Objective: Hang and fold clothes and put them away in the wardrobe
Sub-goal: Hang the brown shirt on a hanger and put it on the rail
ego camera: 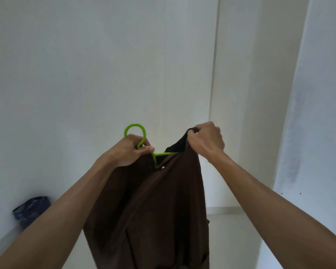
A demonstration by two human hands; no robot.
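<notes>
A dark brown garment (153,206) hangs in front of me from a bright green hanger (135,129). Only the hanger's round hook and a short stretch of its arm show; the rest is inside the cloth. My left hand (130,150) grips the hanger just below the hook, together with the left top edge of the garment. My right hand (207,141) is closed on the garment's upper right corner and holds it a little higher than the hanger.
White walls fill the view, with a vertical corner (213,74) behind my hands. A white panel (306,133) stands at the right. A dark blue bag or bin (30,211) sits low at the left by the wall. Pale floor (237,239) lies below.
</notes>
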